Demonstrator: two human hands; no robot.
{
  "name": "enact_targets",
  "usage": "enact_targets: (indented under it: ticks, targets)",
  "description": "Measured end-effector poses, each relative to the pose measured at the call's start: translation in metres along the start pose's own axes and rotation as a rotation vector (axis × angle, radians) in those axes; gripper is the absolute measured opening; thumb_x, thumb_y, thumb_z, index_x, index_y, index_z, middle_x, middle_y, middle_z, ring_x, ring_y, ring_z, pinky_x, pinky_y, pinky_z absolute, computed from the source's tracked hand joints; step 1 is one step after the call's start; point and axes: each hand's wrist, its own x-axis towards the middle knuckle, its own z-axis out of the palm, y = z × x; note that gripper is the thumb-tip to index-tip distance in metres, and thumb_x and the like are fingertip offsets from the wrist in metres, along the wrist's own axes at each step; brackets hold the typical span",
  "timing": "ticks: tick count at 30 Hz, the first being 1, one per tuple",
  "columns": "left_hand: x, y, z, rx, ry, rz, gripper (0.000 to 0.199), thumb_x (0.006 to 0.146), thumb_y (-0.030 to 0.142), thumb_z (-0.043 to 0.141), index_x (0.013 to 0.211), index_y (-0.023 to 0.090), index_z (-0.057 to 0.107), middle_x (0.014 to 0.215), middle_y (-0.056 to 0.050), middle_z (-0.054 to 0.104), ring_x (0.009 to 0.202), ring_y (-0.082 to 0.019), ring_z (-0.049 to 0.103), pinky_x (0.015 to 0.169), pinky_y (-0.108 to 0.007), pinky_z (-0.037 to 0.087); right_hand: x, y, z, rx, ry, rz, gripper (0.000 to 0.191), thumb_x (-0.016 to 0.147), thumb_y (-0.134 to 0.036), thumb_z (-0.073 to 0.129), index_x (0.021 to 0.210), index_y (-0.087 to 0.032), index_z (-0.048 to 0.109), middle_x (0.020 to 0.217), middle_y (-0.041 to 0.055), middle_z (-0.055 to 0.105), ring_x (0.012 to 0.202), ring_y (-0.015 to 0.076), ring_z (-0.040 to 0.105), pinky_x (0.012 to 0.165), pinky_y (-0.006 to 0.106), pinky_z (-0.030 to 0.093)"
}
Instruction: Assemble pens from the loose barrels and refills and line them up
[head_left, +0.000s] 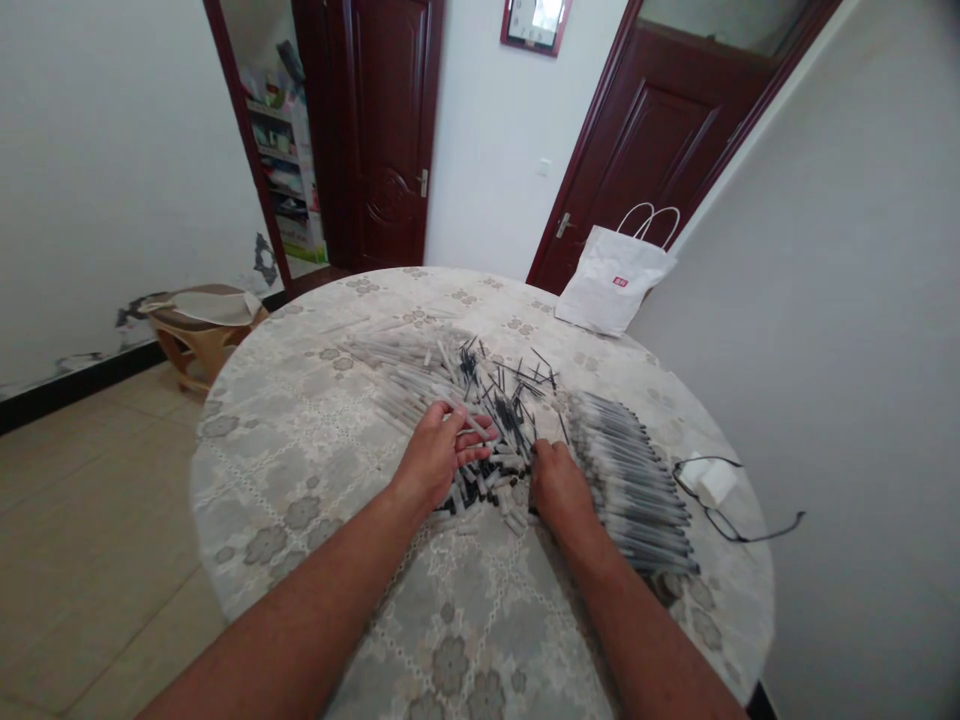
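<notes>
My left hand (pixel 431 460) pinches a pale, translucent pen barrel (pixel 475 424) between thumb and forefinger, its other fingers partly curled. To the right, my right hand (pixel 561 490) is closed with fingertips together; what it grips is hidden. Loose pen barrels (pixel 405 385) lie in a heap beyond my left hand. Thin black pen refills (pixel 511 415) are scattered between and beyond both hands. Small clear and black pen caps (pixel 491 485) are piled between my wrists. Beside my right hand, a long stack of pens (pixel 637 480) lies side by side.
A floral cloth covers the round table (pixel 300 580). Black-framed glasses (pixel 739 538) and a small white object (pixel 716 483) rest near the right edge. A white paper bag (pixel 611 280) stands at the back right. A wooden stool (pixel 199 340) is on the floor at left.
</notes>
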Motion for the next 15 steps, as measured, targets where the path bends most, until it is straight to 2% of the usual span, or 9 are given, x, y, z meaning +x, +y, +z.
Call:
enact_targets:
  ticks: [8, 15]
  targets:
    - [-0.003, -0.009, -0.012, 0.026, 0.037, 0.069, 0.032, 0.088, 0.040, 0.066, 0.103, 0.023, 0.043, 0.097, -0.006, 0.073, 0.087, -0.023, 0.076, 0.073, -0.038, 0.063, 0.001, 0.000, -0.004, 0.097, -0.009, -0.023, 0.022, 0.099, -0.017, 0.048, 0.116, -0.017, 0.061, 0.107, 0.0105, 0.064, 0.099, 0.0207, 0.064, 0.082, 0.027, 0.042]
    - [-0.006, -0.013, -0.012, 0.102, 0.053, 0.092, 0.034, 0.085, 0.039, 0.071, 0.104, 0.022, 0.048, 0.096, -0.004, 0.072, 0.088, -0.023, 0.075, 0.076, -0.039, 0.063, -0.005, -0.006, -0.006, 0.203, -0.038, -0.071, 0.020, 0.095, -0.020, 0.049, 0.109, -0.017, 0.063, 0.105, 0.0100, 0.066, 0.100, 0.0215, 0.063, 0.084, 0.027, 0.040]
